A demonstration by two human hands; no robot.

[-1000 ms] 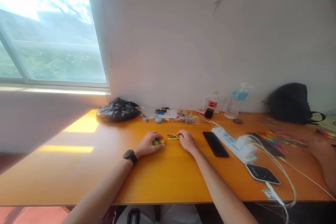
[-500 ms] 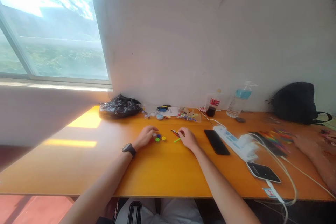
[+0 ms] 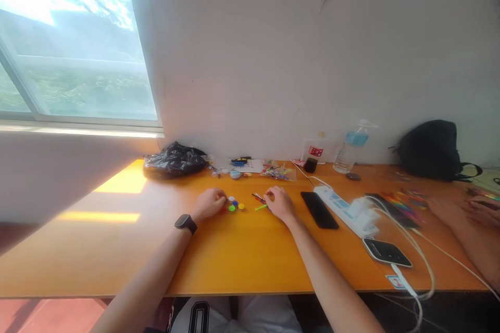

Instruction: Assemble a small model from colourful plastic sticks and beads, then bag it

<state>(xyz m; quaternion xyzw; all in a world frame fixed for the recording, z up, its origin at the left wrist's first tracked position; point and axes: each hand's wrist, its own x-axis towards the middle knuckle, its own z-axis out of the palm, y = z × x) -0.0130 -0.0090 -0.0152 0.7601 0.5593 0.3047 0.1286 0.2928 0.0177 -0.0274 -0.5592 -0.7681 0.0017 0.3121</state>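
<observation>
My left hand [image 3: 211,203], with a dark watch on the wrist, rests on the table with its fingers curled together. A bit of red shows under its fingertips, too small to make out. Just right of it lie small round pieces like caps: a white one [image 3: 232,199], a blue one [image 3: 235,203], a green one [image 3: 232,208] and a yellow one [image 3: 241,206]. My right hand [image 3: 279,203] is closed in a pinch at the ends of thin dark and red sticks [image 3: 258,198]. A bright green stick [image 3: 260,207] lies beside its fingers.
A black plastic bag [image 3: 174,160] and small parts in clear bags [image 3: 278,171] lie along the wall. Right of me are a black phone [image 3: 319,210], a white power strip [image 3: 344,208] with cables and a charging device [image 3: 387,253]. Another person's hand [image 3: 443,208] works farther right.
My left hand has drawn slightly left, its fingers more curled, uncovering more of the white piece. My right hand stays at the sticks. The whole view has shifted a little.
</observation>
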